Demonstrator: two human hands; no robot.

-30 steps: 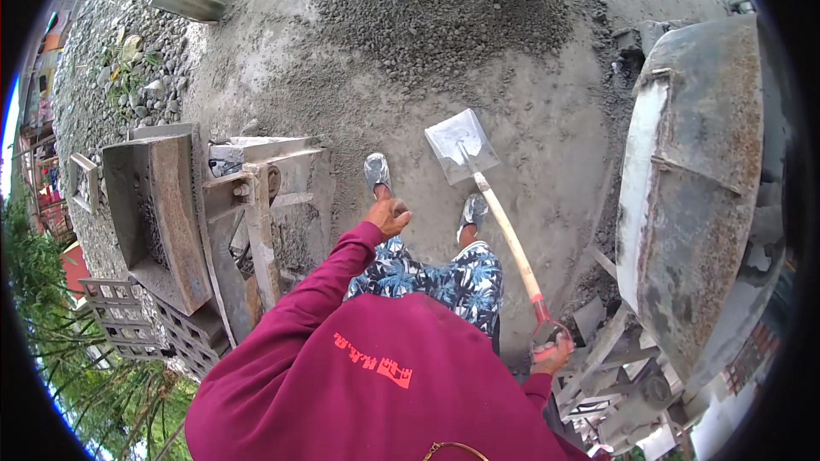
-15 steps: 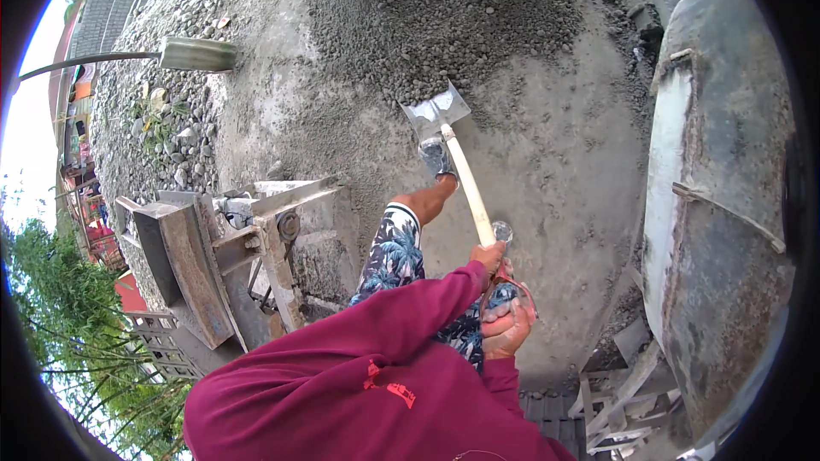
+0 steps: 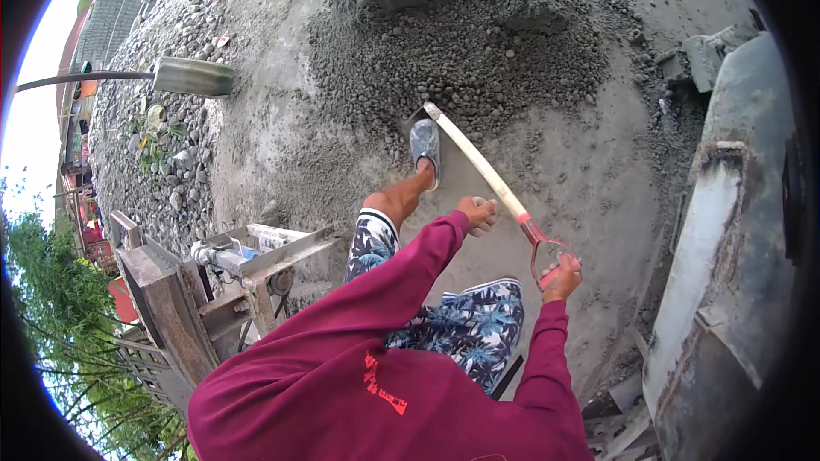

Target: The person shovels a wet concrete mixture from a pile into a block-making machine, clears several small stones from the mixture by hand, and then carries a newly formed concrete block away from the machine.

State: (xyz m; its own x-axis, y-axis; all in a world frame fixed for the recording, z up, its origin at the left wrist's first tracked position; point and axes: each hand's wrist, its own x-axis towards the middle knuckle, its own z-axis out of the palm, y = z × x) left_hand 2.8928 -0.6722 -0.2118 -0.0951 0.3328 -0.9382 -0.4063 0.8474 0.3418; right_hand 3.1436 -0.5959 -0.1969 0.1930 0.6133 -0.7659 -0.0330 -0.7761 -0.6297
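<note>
A shovel with a pale wooden shaft (image 3: 478, 164) slants across the view in front of me. My right hand (image 3: 561, 275) is wrapped round its red D-shaped grip (image 3: 533, 234). Off the shaft, a little to its left, hangs my left hand (image 3: 478, 215), its fingers curled with nothing visible in them. The shovel's blade is mostly hidden at the near edge of a grey gravel pile (image 3: 444, 55). My left foot, in a grey shoe (image 3: 424, 143), is planted at the blade; whether it presses on it, I cannot tell.
A rusty metal frame with a pulley (image 3: 273, 277) stands to my left. On the right is a large, cement-stained metal body (image 3: 726, 205), with concrete blocks (image 3: 705, 60) beyond it. A cylinder on a rod (image 3: 195, 77) juts in at far left, over loose stones (image 3: 181, 158).
My left hand has let go of the shaft. My right hand has swung the grip right and slightly up, and the blade now sits in the gravel edge with my left foot beside it.
</note>
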